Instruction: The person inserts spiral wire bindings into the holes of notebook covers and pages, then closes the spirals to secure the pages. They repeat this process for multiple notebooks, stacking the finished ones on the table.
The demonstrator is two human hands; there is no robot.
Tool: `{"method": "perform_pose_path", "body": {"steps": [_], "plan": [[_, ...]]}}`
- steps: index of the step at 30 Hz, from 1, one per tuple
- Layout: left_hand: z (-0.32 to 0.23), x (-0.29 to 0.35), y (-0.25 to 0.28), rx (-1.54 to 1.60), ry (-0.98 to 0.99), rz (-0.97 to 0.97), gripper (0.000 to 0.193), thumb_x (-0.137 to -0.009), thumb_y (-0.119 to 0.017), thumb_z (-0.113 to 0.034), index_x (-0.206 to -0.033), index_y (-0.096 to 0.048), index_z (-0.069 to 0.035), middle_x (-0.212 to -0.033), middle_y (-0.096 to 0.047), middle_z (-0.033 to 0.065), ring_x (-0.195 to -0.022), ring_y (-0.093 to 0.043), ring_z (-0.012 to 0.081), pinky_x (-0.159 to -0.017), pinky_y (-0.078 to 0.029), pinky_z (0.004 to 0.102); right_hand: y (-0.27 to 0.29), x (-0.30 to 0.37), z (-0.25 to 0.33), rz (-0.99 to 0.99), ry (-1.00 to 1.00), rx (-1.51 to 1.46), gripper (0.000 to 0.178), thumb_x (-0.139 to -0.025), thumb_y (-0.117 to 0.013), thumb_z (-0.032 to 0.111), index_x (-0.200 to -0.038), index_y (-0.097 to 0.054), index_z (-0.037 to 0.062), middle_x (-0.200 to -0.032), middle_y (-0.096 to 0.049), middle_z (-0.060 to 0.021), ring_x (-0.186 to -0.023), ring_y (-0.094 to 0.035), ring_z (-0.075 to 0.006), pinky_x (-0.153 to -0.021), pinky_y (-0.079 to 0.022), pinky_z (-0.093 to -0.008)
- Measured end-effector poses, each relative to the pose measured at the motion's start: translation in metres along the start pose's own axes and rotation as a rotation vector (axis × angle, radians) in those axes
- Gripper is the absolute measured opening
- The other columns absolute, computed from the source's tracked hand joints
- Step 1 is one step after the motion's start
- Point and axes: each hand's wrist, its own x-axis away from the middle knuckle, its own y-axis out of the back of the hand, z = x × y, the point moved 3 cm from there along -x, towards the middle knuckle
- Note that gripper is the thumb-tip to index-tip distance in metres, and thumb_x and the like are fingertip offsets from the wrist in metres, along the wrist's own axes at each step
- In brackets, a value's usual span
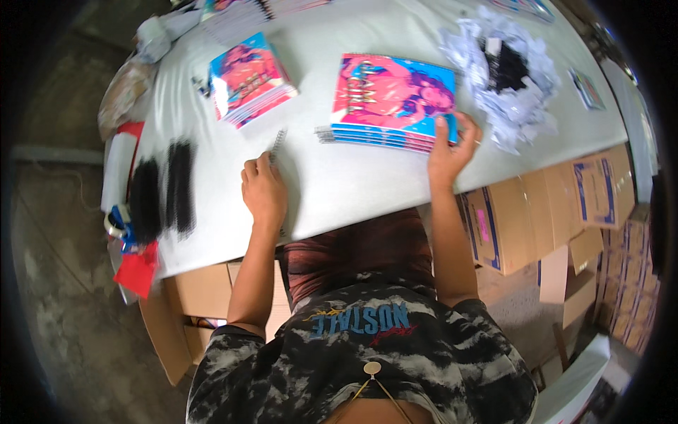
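Observation:
My left hand [265, 191] rests on the table with its fingers closed around a dark wire binding coil [280, 140], which sticks out past the fingertips. My right hand [452, 152] grips the right end of a stack of spiral notebooks [395, 95], thumb on top and fingers at the side. Pink and blue artwork covers the top notebook, and wire loops show along the stack's edges. Farther left lies a second, smaller pile of booklets [247, 78] with the same cover, apart from both hands.
Bundles of black coils [180, 185] lie at the table's left, beside a tape dispenser [121, 225] and a red sheet [137, 270]. Crumpled pale plastic [519, 120] holding black pieces sits at the right. Cardboard boxes [522, 212] stand below the right table edge.

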Motion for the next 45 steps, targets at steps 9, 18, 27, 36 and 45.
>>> {"method": "perform_pose_path", "body": {"steps": [9,18,27,36,45], "plan": [[0.158,-0.068,0.077,-0.536,0.147,-0.487,0.034,-0.078,-0.064,-0.020,-0.111,-0.058,-0.013,-0.105,-0.057,0.0140,-0.099,-0.053,0.0312,-0.083,-0.044,0.0383,-0.002,0.004,0.002,-0.013,-0.041,0.020,0.032,-0.085,-0.060,0.023,-0.108,-0.052,0.0020,-0.107,-0.051,-0.0127,-0.100,-0.045,-0.0261,-0.083,-0.037,-0.0374],[0.036,-0.128,0.013,-0.172,-0.456,-0.215,0.061,-0.076,-0.065,-0.025,-0.131,-0.041,-0.012,-0.133,-0.043,0.0134,-0.123,-0.039,0.0290,-0.099,-0.033,0.0422,0.003,-0.001,0.003,-0.032,0.019,0.056,0.033,-0.087,-0.056,0.023,-0.111,-0.050,0.0005,-0.110,-0.051,-0.0146,-0.102,-0.044,-0.0288,-0.087,-0.035,-0.0406],[0.010,0.059,0.051,-0.290,-0.602,0.058,0.036,-0.074,-0.053,-0.006,-0.110,-0.056,-0.008,-0.096,-0.064,0.0101,-0.072,-0.063,0.0236,-0.060,-0.049,0.0355,0.007,0.048,0.088,0.428,0.492,-0.275,0.049,-0.074,-0.070,0.024,-0.112,-0.050,0.0012,-0.107,-0.053,-0.0128,-0.102,-0.049,-0.0314,-0.092,-0.036,-0.0445],[0.000,0.045,0.165,0.366,-0.384,-0.249,0.062,-0.061,-0.077,-0.010,-0.116,-0.048,-0.004,-0.122,-0.049,0.0167,-0.116,-0.045,0.0296,-0.098,-0.032,0.0376,-0.014,0.084,0.161,1.035,-0.086,-0.642,0.022,-0.078,-0.058,-0.003,-0.097,-0.066,0.0034,-0.088,-0.068,-0.0105,-0.077,-0.065,-0.0170,-0.070,-0.050,-0.0289],[0.006,0.055,0.011,1.404,0.094,0.263,0.027,-0.079,-0.053,0.005,-0.105,-0.051,-0.001,-0.094,-0.058,0.0035,-0.090,-0.054,0.0136,-0.083,-0.041,0.0287,-0.003,0.073,0.078,0.999,-0.435,-0.770,0.028,-0.076,-0.066,-0.003,-0.103,-0.062,-0.0043,-0.096,-0.066,-0.0109,-0.086,-0.061,-0.0133,-0.077,-0.047,-0.0261]]}}
